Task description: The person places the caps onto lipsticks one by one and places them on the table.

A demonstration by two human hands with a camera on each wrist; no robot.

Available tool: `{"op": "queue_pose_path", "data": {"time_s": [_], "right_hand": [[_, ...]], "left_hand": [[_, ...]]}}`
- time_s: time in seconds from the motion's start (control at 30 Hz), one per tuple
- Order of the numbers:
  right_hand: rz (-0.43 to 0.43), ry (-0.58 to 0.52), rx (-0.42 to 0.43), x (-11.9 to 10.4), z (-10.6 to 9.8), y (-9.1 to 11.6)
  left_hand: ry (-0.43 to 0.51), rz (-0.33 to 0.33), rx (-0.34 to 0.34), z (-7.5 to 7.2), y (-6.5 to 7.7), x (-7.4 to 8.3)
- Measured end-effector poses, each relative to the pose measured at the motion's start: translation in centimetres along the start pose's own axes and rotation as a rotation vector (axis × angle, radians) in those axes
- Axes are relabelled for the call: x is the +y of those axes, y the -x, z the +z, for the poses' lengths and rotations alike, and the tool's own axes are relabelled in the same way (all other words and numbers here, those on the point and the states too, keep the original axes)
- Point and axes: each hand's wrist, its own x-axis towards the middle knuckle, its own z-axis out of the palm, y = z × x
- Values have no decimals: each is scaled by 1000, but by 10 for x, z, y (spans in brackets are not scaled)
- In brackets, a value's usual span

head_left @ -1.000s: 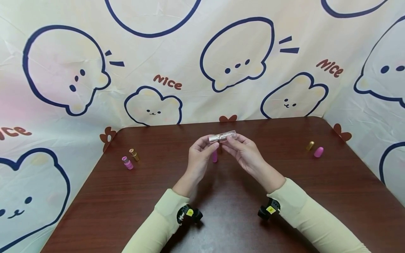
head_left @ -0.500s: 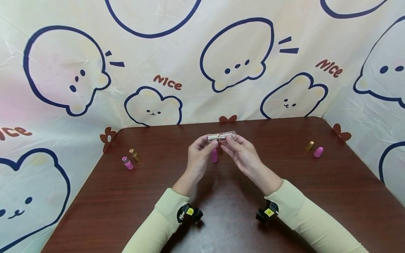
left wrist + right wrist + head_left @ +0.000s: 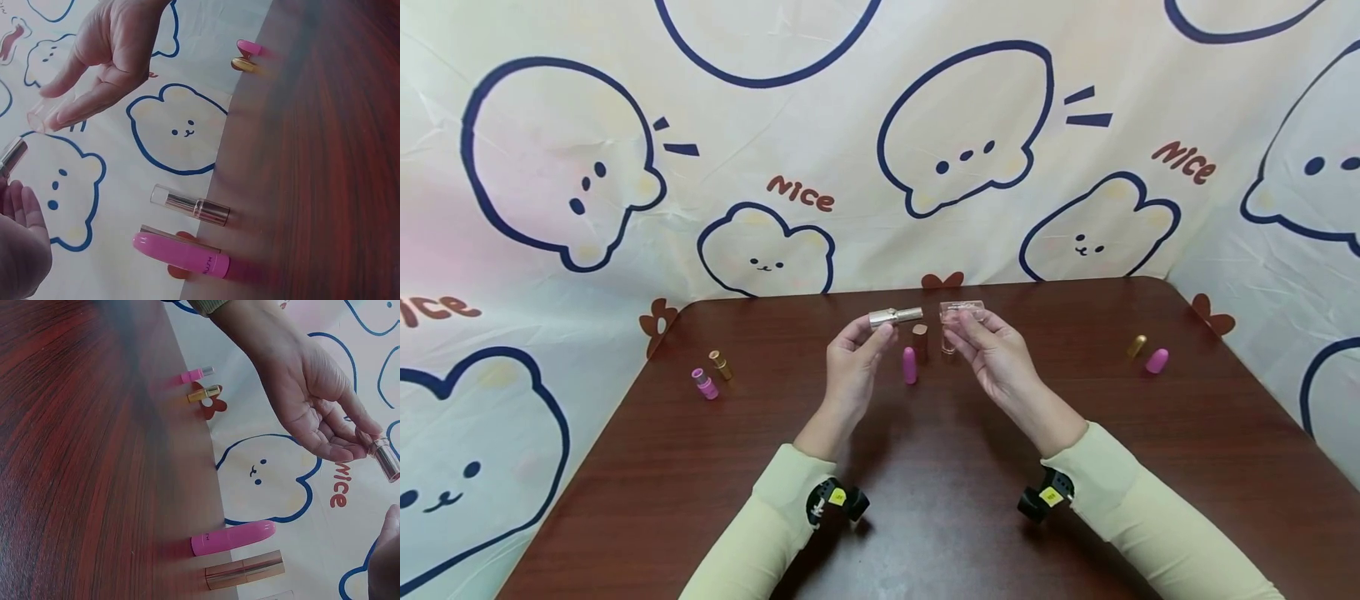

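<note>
My left hand (image 3: 848,371) pinches the silvery rose-gold base of a lipstick (image 3: 893,317), its uncapped end pointing right. My right hand (image 3: 1000,358), apart from it on the right, pinches a clear lipstick cap (image 3: 957,308) by its sides. The gap between lipstick and cap also shows in the left wrist view. Standing on the table behind and below the hands are a pink lipstick (image 3: 910,365) and a rose-gold lipstick (image 3: 920,340). A clear-topped lipstick (image 3: 190,205) stands beside them, mostly hidden by my right hand in the head view.
On the brown table (image 3: 775,467), an uncapped pink lipstick (image 3: 705,384) and an uncapped gold lipstick (image 3: 720,365) stand at the left. A gold cap (image 3: 1137,346) and a pink cap (image 3: 1157,360) are at the right. A printed cloth (image 3: 850,242) hangs behind.
The clear cap has come off the lipstick. My left hand has moved left with the base and my right hand slightly right with the cap, uncovering the standing rose-gold lipstick.
</note>
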Motion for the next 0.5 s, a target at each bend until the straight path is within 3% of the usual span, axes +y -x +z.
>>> {"op": "queue_pose_path", "data": {"time_s": [0.5], "right_hand": [[8,18,0,-4,-4,1]], "left_hand": [[103,-13,6,-9,1,9]]}}
